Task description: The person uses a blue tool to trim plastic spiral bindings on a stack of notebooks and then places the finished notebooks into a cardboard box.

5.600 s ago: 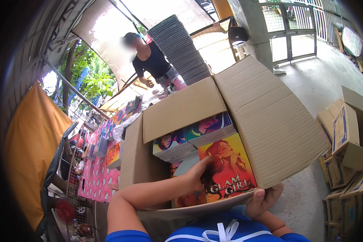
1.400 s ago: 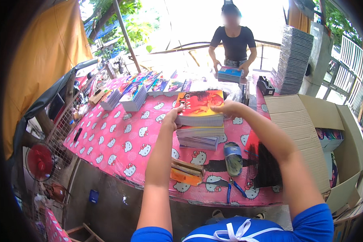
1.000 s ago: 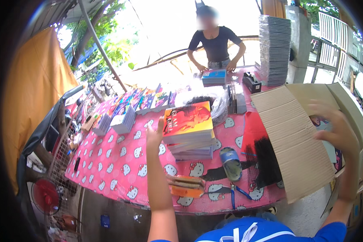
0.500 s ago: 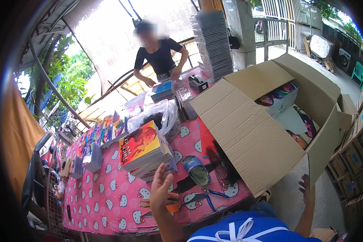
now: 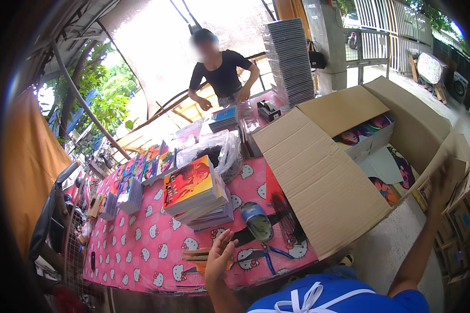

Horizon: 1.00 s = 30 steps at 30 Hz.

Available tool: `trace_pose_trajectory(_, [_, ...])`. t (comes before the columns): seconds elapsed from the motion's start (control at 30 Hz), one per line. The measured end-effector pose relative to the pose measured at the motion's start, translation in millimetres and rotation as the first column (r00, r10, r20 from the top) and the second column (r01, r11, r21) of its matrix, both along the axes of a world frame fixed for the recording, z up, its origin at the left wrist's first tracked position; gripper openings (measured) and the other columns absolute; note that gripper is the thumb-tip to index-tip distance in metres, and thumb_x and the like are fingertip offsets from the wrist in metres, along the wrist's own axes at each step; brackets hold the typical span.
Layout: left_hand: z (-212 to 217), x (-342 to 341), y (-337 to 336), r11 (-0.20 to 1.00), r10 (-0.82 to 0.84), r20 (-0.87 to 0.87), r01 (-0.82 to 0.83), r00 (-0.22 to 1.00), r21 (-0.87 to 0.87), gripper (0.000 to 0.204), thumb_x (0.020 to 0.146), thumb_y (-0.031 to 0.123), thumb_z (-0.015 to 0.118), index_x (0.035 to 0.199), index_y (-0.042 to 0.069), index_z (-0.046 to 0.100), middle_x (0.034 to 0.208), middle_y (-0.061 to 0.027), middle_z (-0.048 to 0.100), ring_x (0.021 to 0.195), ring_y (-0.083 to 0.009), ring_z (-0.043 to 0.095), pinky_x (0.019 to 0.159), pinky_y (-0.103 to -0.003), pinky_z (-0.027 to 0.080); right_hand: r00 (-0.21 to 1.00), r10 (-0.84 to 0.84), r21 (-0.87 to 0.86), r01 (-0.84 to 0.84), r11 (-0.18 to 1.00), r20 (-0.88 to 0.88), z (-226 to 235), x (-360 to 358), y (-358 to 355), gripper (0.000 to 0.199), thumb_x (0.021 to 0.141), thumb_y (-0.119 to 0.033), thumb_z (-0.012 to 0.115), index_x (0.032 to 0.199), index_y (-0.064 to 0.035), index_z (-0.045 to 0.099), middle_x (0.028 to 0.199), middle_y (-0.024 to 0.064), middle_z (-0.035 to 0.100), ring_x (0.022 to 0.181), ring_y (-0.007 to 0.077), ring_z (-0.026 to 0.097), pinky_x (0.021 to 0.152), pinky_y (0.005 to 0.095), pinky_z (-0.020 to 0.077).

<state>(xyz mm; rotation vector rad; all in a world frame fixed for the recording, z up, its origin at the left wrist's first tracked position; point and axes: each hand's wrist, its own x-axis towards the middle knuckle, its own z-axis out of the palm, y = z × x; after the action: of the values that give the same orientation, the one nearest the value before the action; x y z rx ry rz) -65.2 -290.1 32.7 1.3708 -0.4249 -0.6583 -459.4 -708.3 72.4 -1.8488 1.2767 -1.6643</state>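
My left hand (image 5: 222, 254), fingers apart and holding nothing, is raised over the table's near edge. Beside it are a few brown wooden pieces (image 5: 197, 255), a jar-like container (image 5: 257, 221) with a blue top, and blue-handled pliers (image 5: 270, 256). A stack of books (image 5: 196, 190) with a yellow and red cover stands just beyond. At the large open cardboard box (image 5: 318, 182), my right hand (image 5: 443, 182) is smeared by motion against its right flap. Inside the box lie books with colourful covers (image 5: 368, 133) and loose whitish sheets (image 5: 381, 166).
Across the pink patterned table (image 5: 141, 255), a person in a dark top (image 5: 222, 73) stands by a blue-covered stack (image 5: 223, 117). More book stacks (image 5: 130, 195) line the left side. A tall wrapped pile (image 5: 290, 62) rises at the back; cartons (image 5: 462, 224) are stacked at right.
My right hand has moved up and outward, and the box's right flap has swung outward with it. My left hand has shifted slightly right and lower. The view has turned a little.
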Motion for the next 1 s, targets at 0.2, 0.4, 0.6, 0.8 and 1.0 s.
trace_pose_trajectory(0.2, [-6.2, -22.9, -38.8, 1.000, -0.002, 0.001, 0.002, 1.000, 0.028, 0.044, 0.095, 0.015, 0.052, 0.134, 0.002, 0.040, 0.131, -0.0101, 0.047, 0.111, -0.0185, 0.055, 0.086, -0.027, 0.045, 0.724, 0.290, 0.145, -0.257, 0.955, -0.626, 75.4, 96.8, 15.1, 0.035, 0.076, -0.025, 0.067, 0.098, 0.0021, 0.067, 0.109, 0.0175, 0.063, 0.111, 0.0320, 0.053, 0.097, 0.0385, 0.0377])
trace_pose_trajectory(0.4, [-16.8, -66.1, -102.3, 0.945, -0.326, -0.032, 0.326, 0.945, -0.017, 0.045, 0.092, 0.009, 0.056, 0.133, 0.000, 0.040, 0.122, -0.0095, 0.054, 0.109, -0.0152, 0.053, 0.092, -0.029, 0.042, 0.927, 0.308, -0.008, -0.314, 0.949, 0.214, 33.3, 33.1, -35.5, 0.033, 0.088, -0.027, 0.062, 0.108, -0.0010, 0.063, 0.128, 0.0115, 0.053, 0.119, 0.0235, 0.049, 0.097, 0.0353, 0.0376])
trace_pose_trajectory(0.6, [-18.2, -83.5, -142.0, 0.872, -0.484, 0.275, 0.482, 0.830, 0.081, 0.049, 0.082, 0.005, 0.065, 0.127, -0.003, 0.046, 0.120, -0.0117, 0.056, 0.108, -0.0183, 0.053, 0.092, -0.031, 0.043, 0.906, -0.084, 0.286, -0.043, 0.957, 0.415, -46.7, -50.8, -149.4, 0.061, 0.092, -0.044, 0.053, 0.133, -0.0009, 0.040, 0.136, 0.0137, 0.044, 0.128, 0.0227, 0.040, 0.104, 0.0354, 0.0300])
trace_pose_trajectory(0.8, [16.6, -94.0, -197.0, 0.874, -0.440, 0.283, 0.478, 0.853, -0.082, 0.066, 0.081, 0.040, 0.061, 0.132, 0.000, 0.044, 0.128, -0.0190, 0.049, 0.124, -0.0274, 0.042, 0.105, -0.050, 0.019, 0.785, 0.128, 0.205, -0.310, 0.928, 0.606, -27.0, -46.7, -188.3, 0.079, 0.089, -0.058, 0.047, 0.138, 0.0025, 0.030, 0.138, 0.0178, 0.040, 0.124, 0.0268, 0.044, 0.103, 0.0367, 0.0324])
trace_pose_trajectory(1.0, [99.3, -128.2, -289.2, 0.924, -0.184, 0.981, 0.352, 0.061, 0.151, 0.062, 0.086, 0.053, 0.049, 0.130, 0.010, 0.050, 0.133, -0.0139, 0.047, 0.130, -0.0294, 0.037, 0.107, -0.059, 0.001, 0.565, 0.233, 0.019, -0.404, 0.915, 0.792, 3.4, -52.4, -219.6, 0.074, 0.091, -0.058, 0.044, 0.135, 0.0008, 0.036, 0.134, 0.0167, 0.044, 0.123, 0.0254, 0.043, 0.102, 0.0373, 0.0328])
